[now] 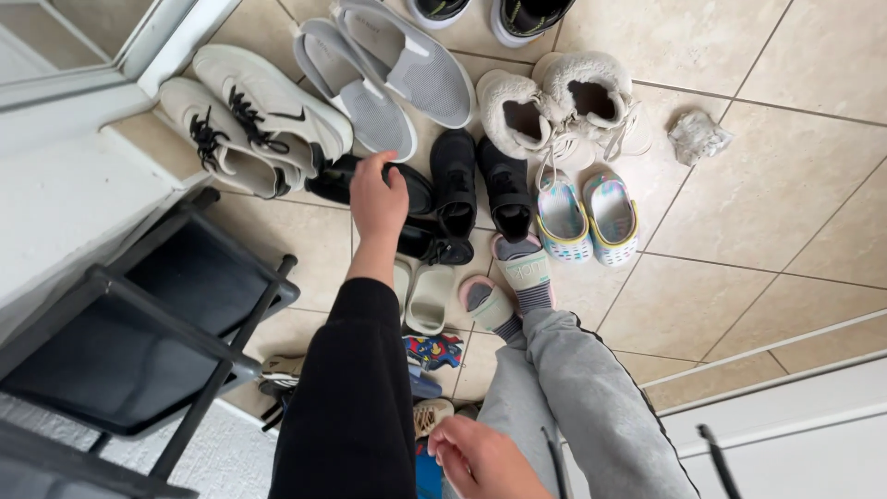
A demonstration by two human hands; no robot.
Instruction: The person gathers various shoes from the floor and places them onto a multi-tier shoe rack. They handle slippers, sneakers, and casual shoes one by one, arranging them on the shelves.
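My left hand [377, 199], in a black sleeve, reaches forward and closes over a low black shoe [334, 181] on the tiled floor; its partner [427, 244] lies just to the right. My right hand [480, 462] rests low by my grey trouser leg [591, 407] with its fingers curled, and whether it holds anything is unclear. My socked feet [517, 277] stand among the shoes. Around the black pair lie beige sneakers with black laces [254, 120], grey slip-ons [388, 74] and small black strapped shoes [480, 189].
A black metal shoe rack [139, 323] stands at the left against a white wall. White fuzzy sneakers [554, 106], pastel clogs [587, 217], pale green slides [430, 296], small colourful shoes [432, 351] and a crumpled wrapper [698, 137] lie on the beige tiles.
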